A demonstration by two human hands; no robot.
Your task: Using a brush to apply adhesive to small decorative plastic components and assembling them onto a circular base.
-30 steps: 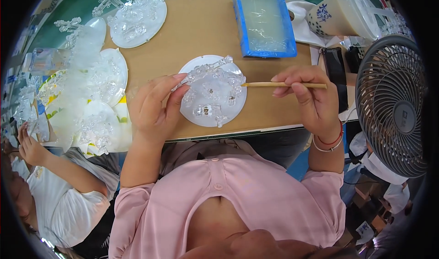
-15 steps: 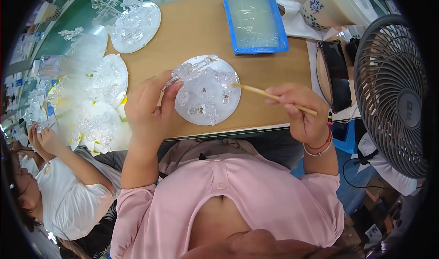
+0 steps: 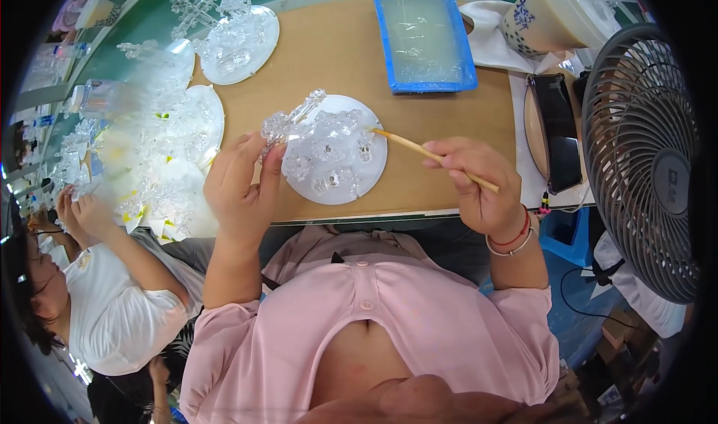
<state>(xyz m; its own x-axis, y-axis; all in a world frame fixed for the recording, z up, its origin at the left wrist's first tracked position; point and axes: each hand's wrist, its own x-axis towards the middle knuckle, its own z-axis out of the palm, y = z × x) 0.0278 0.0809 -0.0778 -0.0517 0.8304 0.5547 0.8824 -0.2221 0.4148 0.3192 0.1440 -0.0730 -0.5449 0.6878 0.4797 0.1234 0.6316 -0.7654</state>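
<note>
Leftward over the plate [image 3: 372, 172] slides the clear piece [image 3: 278, 127] since a second ago, so that its tip reaches over the upper left rim instead of crossing the top; the stick [image 3: 434, 156], nearly level then, now slopes down toward the right hand [image 3: 486, 191].

Largest is the table [image 3: 464, 121], brown-topped, carrying nearly everything. At far left sits a co-worker [image 3: 123, 308] in a white top, both hands raised near the table's edge. To the right stands a black fan [image 3: 639, 151]; above and left of it, a big lidded cup [image 3: 550, 16] leans. Next comes a blue-rimmed tray [image 3: 432, 86] with pale, translucent contents, beyond the plate and to its right. More white plates [image 3: 215, 117] crowd the left, heaped with clear parts.

The white plate lies between the hands. The left hand [image 3: 243, 181] pinches the clear piece between thumb and fingers; the right hand grips the stick like a pen. Small pieces [image 3: 329, 152] are spread over the plate. Smallest is the stick's tip, at the plate's upper right; whether it touches anything, I cannot tell.
</note>
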